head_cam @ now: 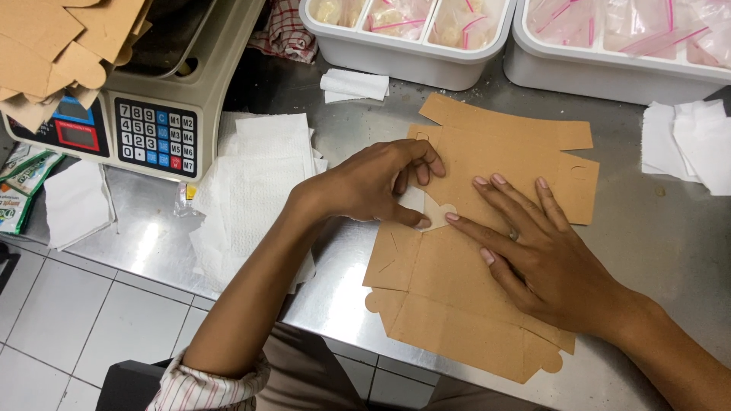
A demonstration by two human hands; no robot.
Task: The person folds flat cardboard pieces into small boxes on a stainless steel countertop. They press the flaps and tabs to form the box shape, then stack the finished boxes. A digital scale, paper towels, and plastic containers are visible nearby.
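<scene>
Where steel counter point(662, 228) meets tile

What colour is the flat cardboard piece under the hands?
Plain kraft brown, the flat cardboard piece has no print; it shows best in the head view.
</scene>
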